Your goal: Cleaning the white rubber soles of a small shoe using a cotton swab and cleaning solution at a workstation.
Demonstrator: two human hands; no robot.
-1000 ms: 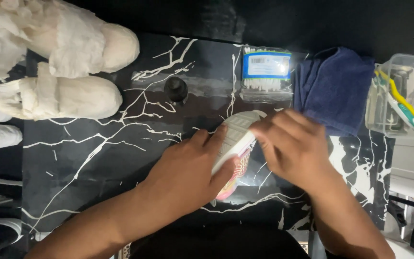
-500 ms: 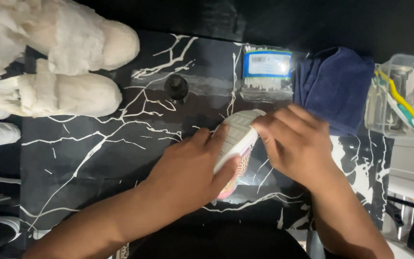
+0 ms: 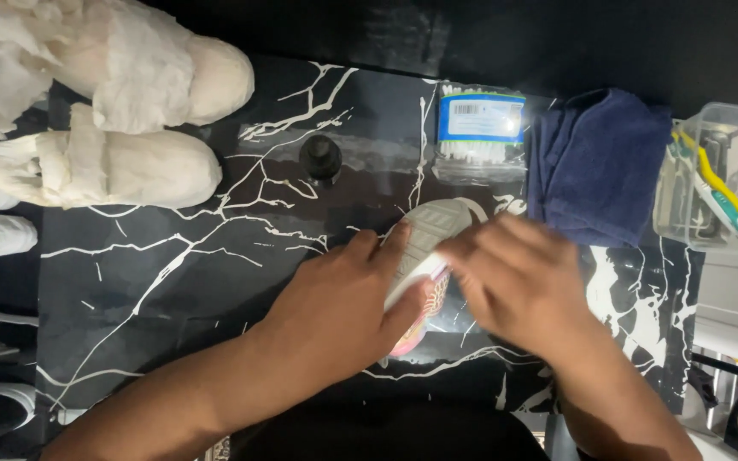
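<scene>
Small shoe [image 3: 424, 235], grey sole up, pink patterned upper, lies mid-counter toward the front edge. Left hand [image 3: 339, 312] fingers wrapped around its side, holding it. Right hand [image 3: 518, 282] blurred, on the sole; can't tell its finger state. Black marbled counter [image 3: 172, 282]. Cotton-swab box [image 3: 478, 128] and blue towel [image 3: 595, 162] at back edge.

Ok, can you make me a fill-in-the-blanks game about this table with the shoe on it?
1. The left hand and right hand both touch a small ____, sole up.
2. The folded towel is dark ____.
3. The box of cotton swabs lies to the ____ of the towel.
4. The table is black with ____ veins.

Missing words: shoe; blue; left; white
</scene>
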